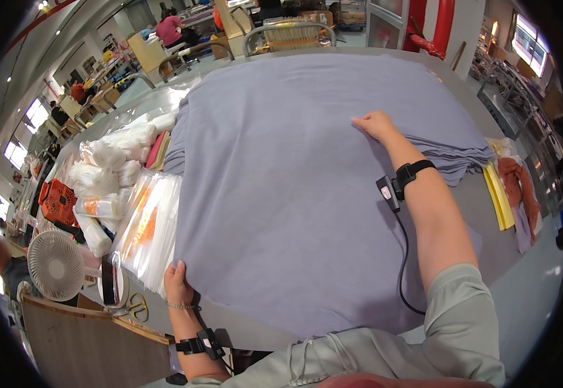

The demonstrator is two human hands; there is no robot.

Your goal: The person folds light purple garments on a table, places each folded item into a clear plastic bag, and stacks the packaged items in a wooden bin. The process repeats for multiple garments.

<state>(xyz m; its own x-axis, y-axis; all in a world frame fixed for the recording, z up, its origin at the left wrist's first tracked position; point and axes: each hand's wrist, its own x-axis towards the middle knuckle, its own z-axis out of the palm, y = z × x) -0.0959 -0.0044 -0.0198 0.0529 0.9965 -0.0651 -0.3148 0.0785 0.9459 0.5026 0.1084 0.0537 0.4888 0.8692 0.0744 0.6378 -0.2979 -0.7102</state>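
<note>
A large grey-lavender fabric sheet [275, 187] spreads over the table and drapes toward me, with a few soft creases on its left side. Under its far part lies a stack of the same fabric, whose layered folds [449, 152] show at the right. My left hand [176, 284] is closed on the sheet's left edge near the front, thumb uppermost. Farther off and to the right, my right hand [377, 125] reaches across the sheet, its fingers pinched together at the fabric's surface. Both wrists carry black straps with small devices, and a cable hangs from the right one.
Clear plastic bags [149, 226] and white bundles [100, 168] crowd the left side. Near them are a white fan [55, 265], an orange-red fan [58, 202] and yellow-handled scissors [139, 308]. Yellow folded material [498, 196] and rust-coloured cloth [519, 187] lie at the right edge. Other people work far behind.
</note>
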